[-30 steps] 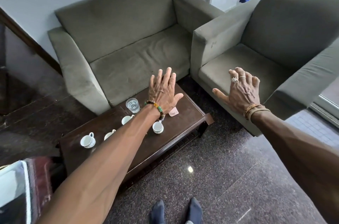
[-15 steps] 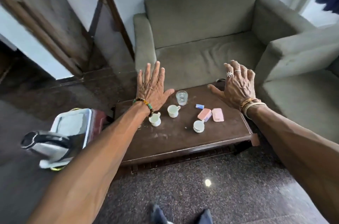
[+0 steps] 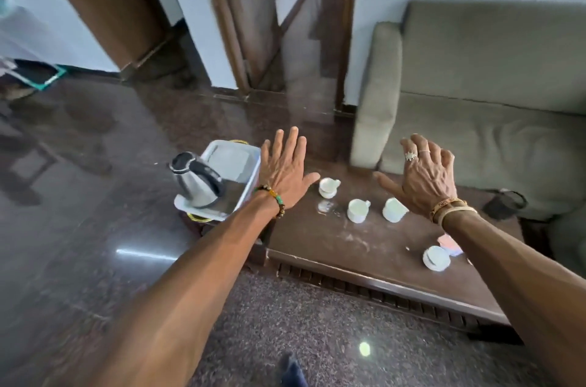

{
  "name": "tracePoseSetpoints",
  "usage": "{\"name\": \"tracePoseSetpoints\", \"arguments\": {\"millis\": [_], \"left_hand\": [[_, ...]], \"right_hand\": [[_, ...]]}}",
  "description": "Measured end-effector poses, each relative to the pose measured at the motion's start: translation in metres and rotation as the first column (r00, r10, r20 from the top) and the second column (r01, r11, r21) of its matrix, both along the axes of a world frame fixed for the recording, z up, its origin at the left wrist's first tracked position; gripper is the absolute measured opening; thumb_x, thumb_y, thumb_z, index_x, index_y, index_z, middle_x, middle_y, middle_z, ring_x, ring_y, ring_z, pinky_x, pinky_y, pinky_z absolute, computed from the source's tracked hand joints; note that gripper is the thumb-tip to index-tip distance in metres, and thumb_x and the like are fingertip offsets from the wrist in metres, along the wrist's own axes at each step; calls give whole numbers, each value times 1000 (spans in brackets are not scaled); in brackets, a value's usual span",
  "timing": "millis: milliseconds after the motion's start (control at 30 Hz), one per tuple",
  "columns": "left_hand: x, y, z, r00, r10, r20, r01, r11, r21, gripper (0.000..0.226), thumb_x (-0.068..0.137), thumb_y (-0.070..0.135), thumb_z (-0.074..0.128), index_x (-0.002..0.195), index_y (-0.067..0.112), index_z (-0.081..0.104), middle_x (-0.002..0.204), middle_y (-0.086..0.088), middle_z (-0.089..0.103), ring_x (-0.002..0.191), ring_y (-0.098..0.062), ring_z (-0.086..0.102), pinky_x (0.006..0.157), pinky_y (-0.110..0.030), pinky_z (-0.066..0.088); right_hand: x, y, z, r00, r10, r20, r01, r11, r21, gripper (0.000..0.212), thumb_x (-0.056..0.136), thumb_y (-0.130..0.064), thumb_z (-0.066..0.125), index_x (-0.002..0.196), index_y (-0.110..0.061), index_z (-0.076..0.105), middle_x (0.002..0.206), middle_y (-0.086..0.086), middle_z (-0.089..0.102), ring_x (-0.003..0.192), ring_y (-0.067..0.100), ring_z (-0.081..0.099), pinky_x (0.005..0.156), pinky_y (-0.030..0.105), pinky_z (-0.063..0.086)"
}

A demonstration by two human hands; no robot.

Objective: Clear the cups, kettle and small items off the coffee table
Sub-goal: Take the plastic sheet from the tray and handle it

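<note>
Several white cups stand on the dark wooden coffee table (image 3: 374, 247): one (image 3: 328, 187) at the far left, two (image 3: 357, 211) (image 3: 393, 210) in the middle, one (image 3: 436, 258) near the front right. A small clear glass (image 3: 326, 206) sits beside them, blurred. Pink small items (image 3: 448, 243) peek out under my right forearm. A steel kettle (image 3: 197, 185) stands on a white tray (image 3: 236, 161) at the table's left end. My left hand (image 3: 285, 169) hovers flat and open between tray and cups. My right hand (image 3: 425, 177) hovers open above the cups.
A grey-green sofa (image 3: 475, 120) stands behind the table on the right. A dark object (image 3: 504, 204) lies by the sofa's front. Polished dark floor spreads to the left, with a wooden door frame (image 3: 241, 22) beyond. My foot (image 3: 293, 370) shows at the bottom edge.
The view has swung left, so the table and cups sit further right and the kettle and tray come fully into sight. Both hands stay spread and empty above the table.
</note>
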State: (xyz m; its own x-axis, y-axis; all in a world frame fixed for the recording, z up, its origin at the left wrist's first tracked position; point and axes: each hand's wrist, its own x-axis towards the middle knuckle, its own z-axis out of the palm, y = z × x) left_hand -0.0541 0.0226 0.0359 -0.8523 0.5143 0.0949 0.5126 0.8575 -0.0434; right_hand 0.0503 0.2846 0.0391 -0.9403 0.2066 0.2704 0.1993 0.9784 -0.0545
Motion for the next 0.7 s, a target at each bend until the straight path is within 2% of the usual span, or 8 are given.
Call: {"name": "tracePoseSetpoints", "arguments": {"millis": [133,300,433,533,700], "left_hand": [[-31,-68,15,993,118,-10,-117,991,63,82,92,60,41,153,13,13,163,-7,3,149,-34,5,118,-53,11],[-60,-133,13,966,258,11,-257,957,133,78,91,56,44,151,12,19,160,-10,19,145,-34,21,116,-50,24],[-74,-168,-6,954,298,34,-300,948,105,74,88,53,51,145,12,27,148,-9,36,132,-31,40,104,-45,39],[-88,-189,-22,937,342,73,-348,933,96,71,86,49,58,141,13,32,143,-7,41,124,-29,47,96,-43,46],[-126,-204,-28,910,403,99,-413,904,112,73,84,46,63,141,13,33,140,-8,45,124,-30,48,97,-44,44]], "right_hand": [[-56,-58,15,995,85,-43,-86,996,-21,92,78,-79,46,137,-9,46,140,16,48,120,40,49,100,52,36],[-112,-123,15,978,207,-18,-207,978,-4,86,83,-72,57,140,-8,46,145,15,46,128,38,46,102,52,36],[-148,-156,-3,957,290,22,-289,957,-12,80,83,-67,61,136,-8,49,142,16,49,123,39,49,99,52,39],[-180,-174,-22,934,349,80,-349,937,-19,82,83,-70,57,138,-9,48,143,15,48,125,38,49,101,52,39],[-236,-190,-36,911,394,122,-392,919,-41,84,85,-70,54,141,-9,47,146,15,46,128,37,47,103,52,37]]}}
